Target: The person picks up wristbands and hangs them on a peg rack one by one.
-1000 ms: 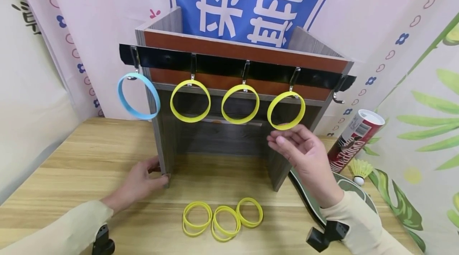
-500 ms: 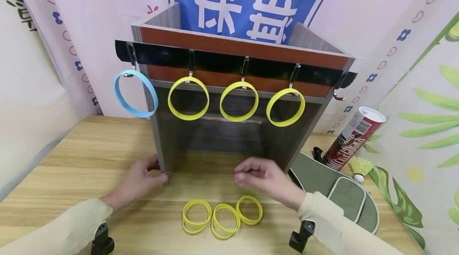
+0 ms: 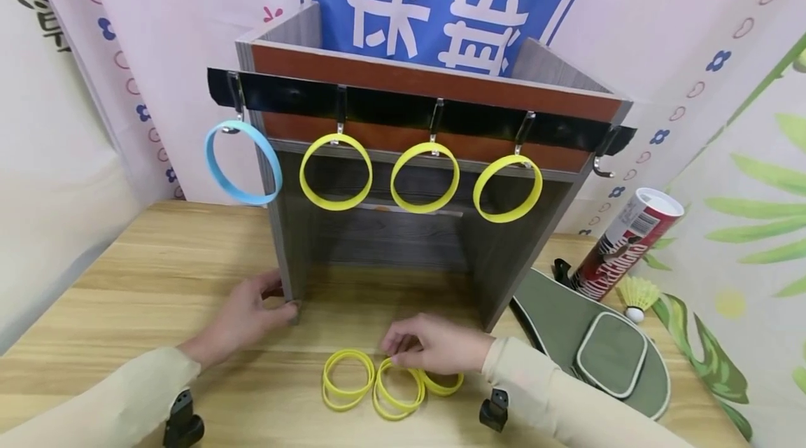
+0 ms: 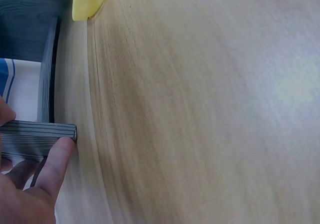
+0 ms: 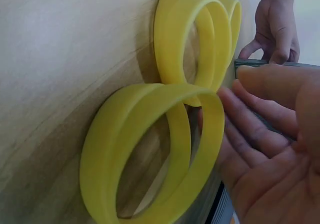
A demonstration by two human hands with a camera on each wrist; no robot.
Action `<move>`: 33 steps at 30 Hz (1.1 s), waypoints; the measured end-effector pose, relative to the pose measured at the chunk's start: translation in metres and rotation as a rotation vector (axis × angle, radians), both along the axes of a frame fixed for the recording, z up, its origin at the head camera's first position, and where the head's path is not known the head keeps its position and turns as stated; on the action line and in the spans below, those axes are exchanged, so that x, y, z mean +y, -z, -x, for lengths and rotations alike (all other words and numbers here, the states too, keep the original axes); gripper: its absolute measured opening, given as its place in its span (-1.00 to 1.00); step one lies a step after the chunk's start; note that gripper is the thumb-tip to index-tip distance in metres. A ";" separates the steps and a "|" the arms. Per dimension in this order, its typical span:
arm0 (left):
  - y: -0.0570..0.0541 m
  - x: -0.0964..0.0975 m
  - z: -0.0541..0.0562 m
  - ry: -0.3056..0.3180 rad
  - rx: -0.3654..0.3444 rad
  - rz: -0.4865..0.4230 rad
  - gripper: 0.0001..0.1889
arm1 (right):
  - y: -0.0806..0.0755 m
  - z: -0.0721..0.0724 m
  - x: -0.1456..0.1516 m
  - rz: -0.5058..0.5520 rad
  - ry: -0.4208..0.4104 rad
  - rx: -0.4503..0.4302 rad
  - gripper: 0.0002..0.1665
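Note:
My left hand grips the lower end of the grey stand's left side panel, thumb and fingers on either side of it. My right hand hovers over the silicone wristbands on the table, fingers loosely bent, partly covering the right-hand yellow pair. Left of that lie the middle yellow pair and the left yellow pair. In the right wrist view, the fingers reach beside a yellow wristband, with nothing pinched between thumb and fingers. One blue wristband and three yellow wristbands hang from hooks.
A black hook strip crosses the stand's front; its rightmost hook is bare. On the right are a green racket case, a red tube and a yellow shuttlecock. A printed cloth hangs behind.
My right hand has moved down and left from below the rightmost hanging yellow wristband to the wristbands on the table. My left hand has stayed on the panel.

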State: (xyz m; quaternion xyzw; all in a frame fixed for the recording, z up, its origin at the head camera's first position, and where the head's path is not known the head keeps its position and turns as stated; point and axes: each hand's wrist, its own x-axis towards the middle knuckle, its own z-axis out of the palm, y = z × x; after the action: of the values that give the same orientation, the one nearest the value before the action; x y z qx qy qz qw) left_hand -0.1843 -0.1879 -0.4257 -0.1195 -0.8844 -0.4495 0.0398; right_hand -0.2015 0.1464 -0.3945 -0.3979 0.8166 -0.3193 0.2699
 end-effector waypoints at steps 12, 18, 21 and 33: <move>-0.001 0.001 0.000 -0.009 -0.015 -0.013 -0.39 | 0.006 -0.001 -0.008 -0.099 -0.051 0.074 -0.84; -0.001 0.000 0.000 0.001 -0.019 -0.015 -0.36 | 0.006 -0.001 -0.010 -0.109 -0.060 0.099 -0.89; 0.000 0.001 0.000 -0.001 -0.024 -0.018 -0.35 | 0.005 -0.001 -0.009 -0.112 -0.057 0.101 -0.89; 0.000 0.002 0.001 -0.001 -0.010 -0.011 -0.38 | 0.004 0.002 -0.004 -0.034 -0.052 0.164 -0.91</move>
State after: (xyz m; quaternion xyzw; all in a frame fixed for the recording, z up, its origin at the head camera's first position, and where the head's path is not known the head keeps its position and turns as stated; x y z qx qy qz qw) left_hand -0.1852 -0.1862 -0.4261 -0.1165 -0.8821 -0.4550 0.0363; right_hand -0.2036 0.1424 -0.3983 -0.4390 0.8308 -0.2645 0.2171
